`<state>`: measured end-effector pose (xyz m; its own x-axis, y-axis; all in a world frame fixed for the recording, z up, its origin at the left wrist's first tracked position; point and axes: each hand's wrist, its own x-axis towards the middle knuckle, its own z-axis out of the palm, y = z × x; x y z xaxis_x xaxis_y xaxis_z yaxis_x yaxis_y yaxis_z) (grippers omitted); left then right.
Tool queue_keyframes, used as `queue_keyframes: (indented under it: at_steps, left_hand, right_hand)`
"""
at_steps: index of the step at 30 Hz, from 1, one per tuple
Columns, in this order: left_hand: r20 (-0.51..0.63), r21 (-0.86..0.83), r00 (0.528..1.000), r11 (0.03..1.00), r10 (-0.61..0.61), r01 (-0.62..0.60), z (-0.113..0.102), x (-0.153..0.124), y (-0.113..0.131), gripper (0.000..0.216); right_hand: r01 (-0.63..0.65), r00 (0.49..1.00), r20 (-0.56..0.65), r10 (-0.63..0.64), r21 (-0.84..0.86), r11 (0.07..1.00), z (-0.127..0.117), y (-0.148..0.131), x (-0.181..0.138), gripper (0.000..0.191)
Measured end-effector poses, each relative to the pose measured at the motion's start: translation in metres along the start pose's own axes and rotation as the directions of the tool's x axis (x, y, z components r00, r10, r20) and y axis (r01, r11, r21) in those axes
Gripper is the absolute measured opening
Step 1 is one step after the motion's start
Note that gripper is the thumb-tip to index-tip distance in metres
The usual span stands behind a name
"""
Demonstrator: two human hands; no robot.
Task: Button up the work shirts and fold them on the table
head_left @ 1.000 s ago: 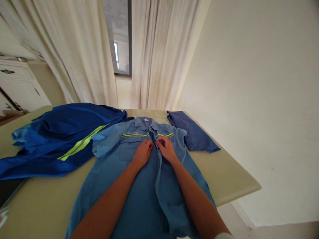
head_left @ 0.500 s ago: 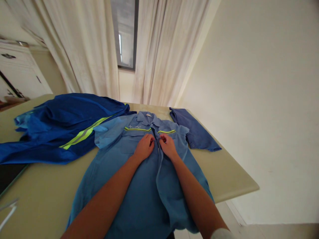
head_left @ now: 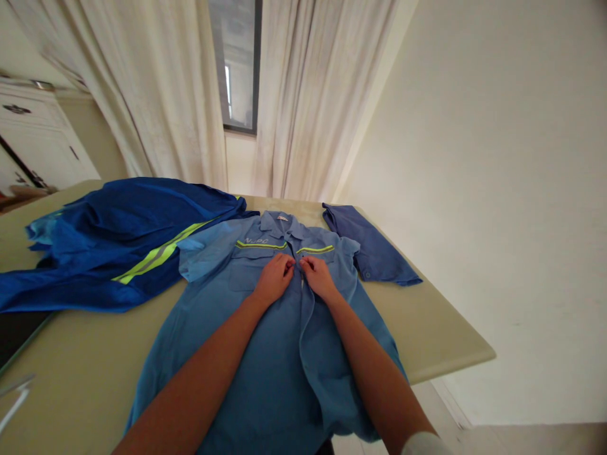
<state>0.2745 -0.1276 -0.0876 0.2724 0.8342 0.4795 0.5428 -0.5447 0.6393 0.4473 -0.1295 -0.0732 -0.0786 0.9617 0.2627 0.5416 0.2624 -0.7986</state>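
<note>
A light blue work shirt (head_left: 265,354) with yellow reflective chest stripes lies face up on a beige table (head_left: 85,360), collar away from me. My left hand (head_left: 274,278) and my right hand (head_left: 317,278) meet at the shirt's front placket just below the chest stripes. Both pinch the placket edges with fingers closed on the fabric. Below my hands the right front panel lies slightly folded open.
A dark blue garment (head_left: 118,246) with a reflective stripe is heaped on the table's left. A smaller folded blue piece (head_left: 370,249) lies at the far right corner. Curtains (head_left: 303,95) and a window stand behind; the table's right edge (head_left: 450,366) drops to floor.
My hands have stayed at the placket, shifting slightly toward the collar and drawing closer together. The camera view rose a little between the earliest frame and now.
</note>
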Motion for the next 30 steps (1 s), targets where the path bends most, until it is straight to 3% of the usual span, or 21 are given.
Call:
queue_keyframes:
  at_steps: [6,11,14,19,22,26,30]
  left_hand:
    - [-0.006,0.003,1.000,1.000,0.001,-0.001,0.001,0.000,-0.002,0.015]
    - [-0.020,-0.001,0.999,1.000,-0.032,0.032,0.001,0.001,-0.001,0.013]
    - [-0.020,0.003,0.999,1.000,-0.028,0.028,-0.001,0.001,0.001,0.012]
    - [-0.023,-0.005,1.000,1.000,-0.005,0.005,-0.003,0.001,0.002,0.011]
    - [0.008,-0.036,1.000,0.999,-0.007,0.008,-0.005,0.001,0.003,0.010]
    - [0.012,-0.032,1.000,0.999,0.011,-0.011,-0.006,0.002,0.003,0.011]
    - [0.036,0.016,0.999,1.000,-0.006,0.006,-0.004,0.001,0.000,0.010]
  right_hand:
    - [-0.015,0.999,-0.034,0.019,0.105,0.994,0.004,0.005,0.003,0.028]
    - [-0.158,0.983,0.145,0.109,0.388,0.908,-0.001,0.002,-0.001,0.029]
    - [-0.219,0.968,0.213,0.135,0.442,0.870,-0.008,-0.001,-0.002,0.029]
    - [-0.225,0.972,0.055,0.230,0.511,0.830,-0.011,0.001,0.000,0.033]
    - [-0.235,0.968,0.069,0.239,0.571,0.787,-0.009,0.000,0.000,0.039]
    - [-0.166,0.986,0.080,0.146,0.541,0.824,-0.006,-0.004,-0.002,0.045]
    - [-0.082,0.996,-0.008,0.089,0.296,0.952,0.001,-0.005,-0.004,0.032]
